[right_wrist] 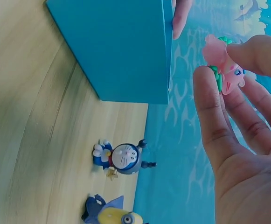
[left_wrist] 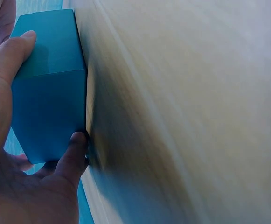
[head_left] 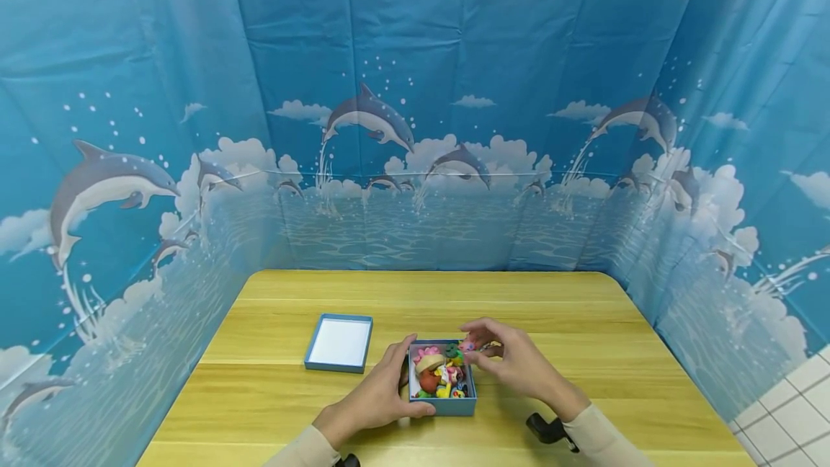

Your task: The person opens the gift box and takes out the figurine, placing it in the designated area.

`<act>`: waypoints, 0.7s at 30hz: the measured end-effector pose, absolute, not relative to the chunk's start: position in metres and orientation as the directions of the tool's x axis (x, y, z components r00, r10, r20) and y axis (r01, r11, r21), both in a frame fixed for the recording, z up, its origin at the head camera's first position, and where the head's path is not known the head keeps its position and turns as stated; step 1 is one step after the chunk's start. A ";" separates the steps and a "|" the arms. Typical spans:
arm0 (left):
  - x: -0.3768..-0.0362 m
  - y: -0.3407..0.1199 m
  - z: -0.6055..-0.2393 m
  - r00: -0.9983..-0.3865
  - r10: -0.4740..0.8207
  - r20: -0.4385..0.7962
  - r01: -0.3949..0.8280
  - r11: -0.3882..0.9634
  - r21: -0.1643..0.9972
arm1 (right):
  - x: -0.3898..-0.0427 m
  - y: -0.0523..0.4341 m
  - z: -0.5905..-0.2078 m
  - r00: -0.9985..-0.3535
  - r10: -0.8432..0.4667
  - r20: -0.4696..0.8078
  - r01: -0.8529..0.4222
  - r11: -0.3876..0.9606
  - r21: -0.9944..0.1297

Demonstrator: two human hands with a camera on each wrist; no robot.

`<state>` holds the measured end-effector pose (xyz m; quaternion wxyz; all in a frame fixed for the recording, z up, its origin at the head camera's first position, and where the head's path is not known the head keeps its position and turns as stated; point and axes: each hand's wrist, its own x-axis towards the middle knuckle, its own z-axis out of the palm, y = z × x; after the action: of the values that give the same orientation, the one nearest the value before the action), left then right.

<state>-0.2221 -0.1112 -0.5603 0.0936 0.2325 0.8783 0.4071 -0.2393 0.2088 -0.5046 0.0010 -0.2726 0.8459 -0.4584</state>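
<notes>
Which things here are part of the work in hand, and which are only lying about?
In use:
- blue box, gripped by left hand
- pink figure, pinched by right hand
- other small toys in the box

Lying about:
- lid
- cat figure
- yellow figure
- table

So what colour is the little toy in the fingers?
Pink toy with a green bit; the right wrist view shows it best.

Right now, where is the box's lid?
In the head view the lid lies open side up on the wooden table, left of the blue box.
</notes>
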 end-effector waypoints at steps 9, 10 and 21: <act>-0.221 -0.112 -0.560 -0.877 0.479 0.021 0.326 0.564 0.759 | -0.241 0.216 -0.507 -0.864 -0.436 0.253 -0.452 0.450 -0.770; -0.221 -0.112 -0.560 -0.877 0.480 0.021 0.327 0.564 0.759 | -0.242 0.217 -0.507 -0.864 -0.435 0.253 -0.452 0.451 -0.769; -0.222 -0.112 -0.561 -0.875 0.484 0.022 0.330 0.562 0.758 | -0.244 0.223 -0.505 -0.882 -0.401 0.248 -0.432 0.476 -0.766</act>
<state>-0.2218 -0.1122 -0.5605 0.0948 0.2313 0.8787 0.4066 -0.2441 0.2231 -0.5045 -0.0170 -0.2423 0.8590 -0.4507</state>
